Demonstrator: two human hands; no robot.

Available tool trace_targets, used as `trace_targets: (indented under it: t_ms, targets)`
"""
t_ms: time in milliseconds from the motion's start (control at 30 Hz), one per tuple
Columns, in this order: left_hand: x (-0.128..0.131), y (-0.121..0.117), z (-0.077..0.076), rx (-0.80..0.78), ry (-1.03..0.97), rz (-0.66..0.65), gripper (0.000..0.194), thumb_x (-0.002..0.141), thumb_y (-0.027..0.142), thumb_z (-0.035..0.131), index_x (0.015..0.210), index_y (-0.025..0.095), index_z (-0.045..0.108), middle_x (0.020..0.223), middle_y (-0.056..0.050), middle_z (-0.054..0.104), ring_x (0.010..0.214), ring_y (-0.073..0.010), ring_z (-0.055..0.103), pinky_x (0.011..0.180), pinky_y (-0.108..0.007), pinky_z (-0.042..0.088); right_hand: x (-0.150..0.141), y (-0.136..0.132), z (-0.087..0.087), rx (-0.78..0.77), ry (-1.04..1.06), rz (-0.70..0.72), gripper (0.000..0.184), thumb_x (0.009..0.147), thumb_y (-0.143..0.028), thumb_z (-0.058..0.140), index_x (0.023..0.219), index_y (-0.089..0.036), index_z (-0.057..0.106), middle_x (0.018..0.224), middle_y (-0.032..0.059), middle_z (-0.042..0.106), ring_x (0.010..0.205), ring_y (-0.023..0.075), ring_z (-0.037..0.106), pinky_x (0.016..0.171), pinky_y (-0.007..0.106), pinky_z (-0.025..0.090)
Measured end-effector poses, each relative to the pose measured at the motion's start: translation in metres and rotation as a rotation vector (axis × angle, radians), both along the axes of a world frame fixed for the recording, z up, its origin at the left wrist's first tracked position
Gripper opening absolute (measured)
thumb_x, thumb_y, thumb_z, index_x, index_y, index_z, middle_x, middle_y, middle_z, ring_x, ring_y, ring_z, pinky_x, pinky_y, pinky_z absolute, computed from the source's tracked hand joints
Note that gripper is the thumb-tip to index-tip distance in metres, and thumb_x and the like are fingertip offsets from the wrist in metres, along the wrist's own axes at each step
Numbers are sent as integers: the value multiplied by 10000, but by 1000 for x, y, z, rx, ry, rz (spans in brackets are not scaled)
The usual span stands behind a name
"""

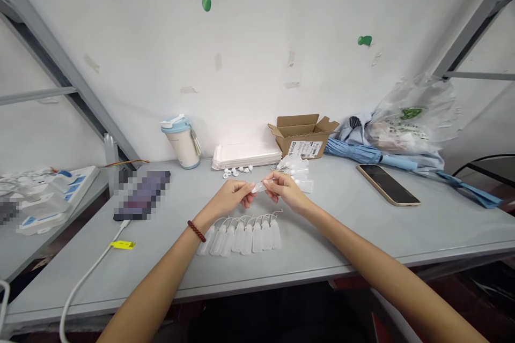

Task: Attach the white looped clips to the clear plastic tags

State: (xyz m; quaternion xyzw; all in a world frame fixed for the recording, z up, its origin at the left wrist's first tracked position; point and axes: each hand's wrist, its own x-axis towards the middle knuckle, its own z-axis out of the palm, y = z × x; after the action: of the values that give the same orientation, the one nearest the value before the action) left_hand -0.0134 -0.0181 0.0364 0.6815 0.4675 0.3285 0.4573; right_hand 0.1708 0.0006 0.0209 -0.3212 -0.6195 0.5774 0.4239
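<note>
A small translucent plastic bottle (259, 187) is held between my two hands above the middle of the table. My left hand (236, 194) pinches its left end, where a white part shows at the fingertips. My right hand (283, 189) closes around the other end, and the fingers hide part of it. Just below, a row of several similar bottles (246, 238) lies side by side, with thin curved white strands at their tops. Behind my right hand is a loose pile of bottles (304, 186). Small white caps (237, 171) are scattered behind my left hand.
A stack of white trays (247, 155) and an open cardboard box (301, 142) stand against the wall. To the left are a cup (182, 142) and a phone on a cable (142, 195). On the right lie another phone (388, 185) and a blue umbrella (354, 151).
</note>
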Motion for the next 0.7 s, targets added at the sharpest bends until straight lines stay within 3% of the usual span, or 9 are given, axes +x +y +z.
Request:
trace_targets:
  t_ms: [167,400,700]
  targets:
    - [-1,-2,1,33,41,-38,395,786,477,536,579,142,568,541,-5,574,503,-110,530,542,-235,441,-1,-1,-1,-113,-2,6,354,672,-480,654,670,-193,447,428,-72,464,347,68,361,361,213,292]
    - [-1,-5,1,150,115,0,295,745,432,594,683,144,610,582,2,572,546,-121,515,508,-221,386,-5,-4,1,-338,62,16,415,605,-468,713,643,-205,395,398,-93,394,324,40,247,310,183,229]
    - [-2,-1,-1,255,172,33,295,780,427,554,748,149,647,695,-26,642,643,-150,563,605,-244,431,-5,-3,2,-240,39,-60,411,635,-504,687,640,-202,408,423,-81,416,351,59,322,325,196,298]
